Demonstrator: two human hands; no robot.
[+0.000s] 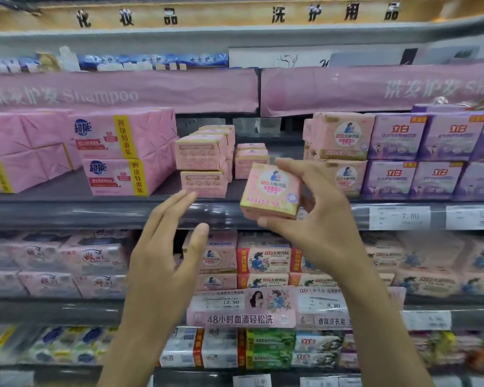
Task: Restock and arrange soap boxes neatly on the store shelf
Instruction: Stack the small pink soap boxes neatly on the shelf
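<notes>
At centre right of the frame my right hand (316, 219) grips a small pink soap box (270, 189) with a yellow-edged, round-emblem face, before the shelf (67, 210) edge, while my left hand (165, 247), fingers straight, holds nothing.

1. Soap box (270, 191): rear face hidden behind right hand (319, 224).
2. Far-right price tag (473, 217): blurred, cut off by the edge.
3. Bottom price tags (252, 381): cut off, unreadable.
</notes>
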